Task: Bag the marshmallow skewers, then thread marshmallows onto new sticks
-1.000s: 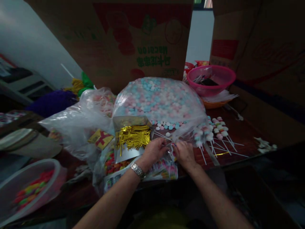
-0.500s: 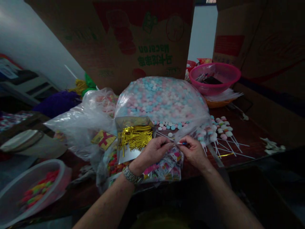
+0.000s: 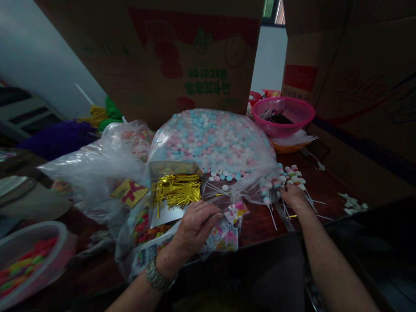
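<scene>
The left hand [image 3: 198,227], a metal wristwatch [image 3: 157,277] on its wrist, sits at lower center. Its grip is loosely curled, fingers together and pointing right, and whether it pinches anything cannot be told. Just beside its fingertips lie printed wrappers [image 3: 225,236] on the tabletop [image 3: 256,221].

The right hand [image 3: 294,197] is right of center, its grip drawn together with the fingers down among lollipops [image 3: 290,175]. Their white sticks fan out across the tabletop. The fingertips are hidden, so a pinch cannot be confirmed.

The lollipops crowd against the lower right of a big clear bag [image 3: 211,143] of pink, blue and white candies, which fills the center of the frame. A packet of gold twist ties [image 3: 177,190] leans on that bag, just above the left hand. At upper right stands a pink basket [image 3: 282,116]; at lower left, a plastic tub [image 3: 29,264] of bright candies. Cardboard boxes [image 3: 188,56] rise behind everything.
</scene>
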Tool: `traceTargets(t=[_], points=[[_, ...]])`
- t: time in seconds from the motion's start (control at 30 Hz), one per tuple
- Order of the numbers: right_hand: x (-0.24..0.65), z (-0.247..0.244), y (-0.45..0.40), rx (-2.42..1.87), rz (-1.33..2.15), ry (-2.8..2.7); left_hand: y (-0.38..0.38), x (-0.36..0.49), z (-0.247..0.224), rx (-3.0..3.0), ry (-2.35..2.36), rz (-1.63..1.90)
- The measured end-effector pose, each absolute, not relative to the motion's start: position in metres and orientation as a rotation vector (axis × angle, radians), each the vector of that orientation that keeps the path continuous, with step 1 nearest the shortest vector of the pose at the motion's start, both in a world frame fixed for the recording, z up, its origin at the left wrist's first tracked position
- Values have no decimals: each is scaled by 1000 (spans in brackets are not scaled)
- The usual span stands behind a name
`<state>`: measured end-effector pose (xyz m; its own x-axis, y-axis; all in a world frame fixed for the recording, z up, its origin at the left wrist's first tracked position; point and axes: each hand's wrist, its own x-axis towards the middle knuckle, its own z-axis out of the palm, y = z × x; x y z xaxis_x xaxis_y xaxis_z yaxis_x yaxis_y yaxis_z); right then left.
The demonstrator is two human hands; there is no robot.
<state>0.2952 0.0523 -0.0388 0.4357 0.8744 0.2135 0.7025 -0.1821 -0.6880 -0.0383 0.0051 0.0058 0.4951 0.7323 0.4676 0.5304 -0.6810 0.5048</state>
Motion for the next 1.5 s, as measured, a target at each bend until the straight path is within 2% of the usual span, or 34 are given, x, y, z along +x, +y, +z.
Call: traceTargets(t=[0.2,0.4,0.57,0.87,1.13,1.37,1.5], points=[[318,-25,10,-1872,256,-1352,1,-55,16,2443,1034,1036],[298,0,-63,-1312,114,-1847,7,-58,23,2493,956,1030],[276,13,-65,-1150,-10,-2136,9,-59,23,2498,936,1049],[271,20,-62,-1054,-148,-2159,0,-69,28,2412,988,946],[261,-17,-55,-1151,4,-2242,2,-60,4,2254,1128,793],[238,-28,-35,-1231,496,-2066,12,-55,1,2241,1045,494],[231,-24,-25,-1245,627,-2079,16,-61,13,1887,903,256]])
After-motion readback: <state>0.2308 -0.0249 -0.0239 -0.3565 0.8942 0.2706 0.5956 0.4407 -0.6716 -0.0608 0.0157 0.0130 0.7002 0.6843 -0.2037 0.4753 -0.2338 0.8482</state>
